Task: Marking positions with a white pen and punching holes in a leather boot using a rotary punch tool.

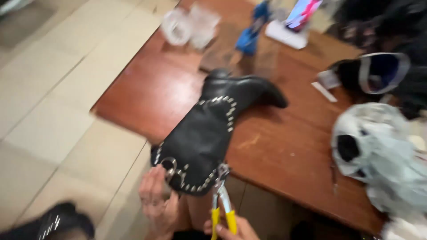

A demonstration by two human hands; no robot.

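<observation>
The left hand [156,200] gripped the studded black boot [209,129] lying on the bench [275,146], the right hand [231,229] clasped yellow-handled pliers [221,202], and blurred clear containers [191,24] hid their contents.

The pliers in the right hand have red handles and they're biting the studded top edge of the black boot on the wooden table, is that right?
Not quite: the pliers have yellow handles, not red, as the head view shows. The rest holds: the right hand holds them at the studded top edge of the black boot, which lies on the wooden table, while the left hand steadies that edge.
</observation>
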